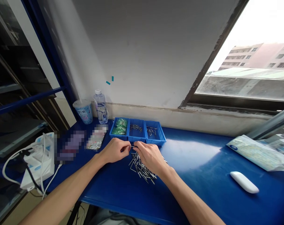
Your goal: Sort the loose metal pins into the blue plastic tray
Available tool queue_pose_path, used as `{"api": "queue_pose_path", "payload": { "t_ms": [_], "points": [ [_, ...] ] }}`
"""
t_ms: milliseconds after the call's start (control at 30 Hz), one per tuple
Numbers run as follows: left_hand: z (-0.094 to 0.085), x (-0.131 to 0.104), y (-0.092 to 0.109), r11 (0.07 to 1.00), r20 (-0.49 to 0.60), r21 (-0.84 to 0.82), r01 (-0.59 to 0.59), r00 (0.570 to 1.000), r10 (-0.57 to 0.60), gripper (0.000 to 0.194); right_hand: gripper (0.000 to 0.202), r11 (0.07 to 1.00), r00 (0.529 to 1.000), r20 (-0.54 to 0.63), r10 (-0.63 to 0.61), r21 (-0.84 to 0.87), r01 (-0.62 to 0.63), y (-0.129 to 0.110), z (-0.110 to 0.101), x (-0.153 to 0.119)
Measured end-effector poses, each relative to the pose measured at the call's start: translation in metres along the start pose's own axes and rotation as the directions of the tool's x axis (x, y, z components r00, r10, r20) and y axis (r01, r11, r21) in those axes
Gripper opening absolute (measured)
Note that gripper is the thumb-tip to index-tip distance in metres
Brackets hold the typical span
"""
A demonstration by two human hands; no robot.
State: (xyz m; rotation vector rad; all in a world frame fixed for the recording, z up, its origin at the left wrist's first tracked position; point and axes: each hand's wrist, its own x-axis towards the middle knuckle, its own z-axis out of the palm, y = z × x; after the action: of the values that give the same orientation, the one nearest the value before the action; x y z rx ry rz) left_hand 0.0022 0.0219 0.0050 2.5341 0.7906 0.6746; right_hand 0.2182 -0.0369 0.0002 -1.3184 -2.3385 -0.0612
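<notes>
Bare forearms (82,176) stretch in from eight and four o'clock to a closed two-handed grip: the left hand (117,150) and right hand (150,154) pinch one thin silvery metal rod (132,146) between their fingertips, its long axis running roughly nine to three. Loose silvery metal pins (143,172) lie heaped at five o'clock, nearer the right hand, which partly hides them. Three open blue plastic bins (137,139) stand at twelve, just beyond the fingertips.

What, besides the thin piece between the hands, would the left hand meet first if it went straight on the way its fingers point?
Probably the right hand, directly opposite: the left hand points toward it across the thin piece, though one view leaves exact depth unclear.
</notes>
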Motion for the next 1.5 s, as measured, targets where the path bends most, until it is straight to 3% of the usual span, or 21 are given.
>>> {"api": "queue_pose_path", "payload": {
  "t_ms": [100,267,400,533,667,800,900,1067,1500],
  "points": [
    [-0.0004,0.0002,0.0005,1.000,0.023,0.003,-0.003,1.000,0.002,0.023,0.026,1.000,1.000,0.018,-0.008,-0.027,0.009,-0.0003,-0.0001,0.0003],
    [-0.0003,0.0003,0.0016,1.000,0.025,0.011,-0.006,1.000,0.006,0.024,0.016,1.000,1.000,0.022,0.010,-0.002,-0.010,-0.0010,-0.0002,0.0018],
    [0.0002,0.0005,0.0024,1.000,0.018,0.018,-0.010,1.000,0.010,0.024,0.024,1.000,0.999,0.043,0.023,-0.015,-0.022,-0.0017,0.0010,0.0023],
    [0.0013,0.0007,0.0025,1.000,0.015,0.007,-0.015,1.000,0.015,0.023,0.014,0.999,1.000,0.032,0.002,0.033,-0.003,-0.0020,0.0009,0.0016],
    [0.0032,0.0006,0.0015,1.000,0.025,0.015,-0.021,0.999,0.020,0.024,0.021,1.000,1.000,0.026,0.015,-0.008,-0.014,-0.0023,0.0000,0.0015],
    [0.0044,0.0004,0.0007,1.000,0.018,0.007,-0.017,1.000,0.017,0.022,0.009,1.000,0.998,0.055,-0.011,0.010,0.011,-0.0026,-0.0006,0.0022],
    [0.0041,0.0003,0.0008,1.000,0.026,0.001,-0.015,1.000,0.015,0.022,0.014,1.000,0.998,0.068,0.001,-0.015,0.000,-0.0025,-0.0003,0.0022],
    [0.0036,0.0004,0.0004,1.000,0.023,-0.007,-0.018,1.000,0.018,0.022,0.004,1.000,0.998,0.068,-0.011,0.012,0.010,-0.0026,-0.0010,0.0021],
    [0.0032,0.0005,0.0015,1.000,0.015,-0.001,-0.017,1.000,0.017,0.021,0.011,1.000,0.999,0.051,-0.013,0.020,0.012,-0.0022,-0.0006,0.0024]
  ]
}}
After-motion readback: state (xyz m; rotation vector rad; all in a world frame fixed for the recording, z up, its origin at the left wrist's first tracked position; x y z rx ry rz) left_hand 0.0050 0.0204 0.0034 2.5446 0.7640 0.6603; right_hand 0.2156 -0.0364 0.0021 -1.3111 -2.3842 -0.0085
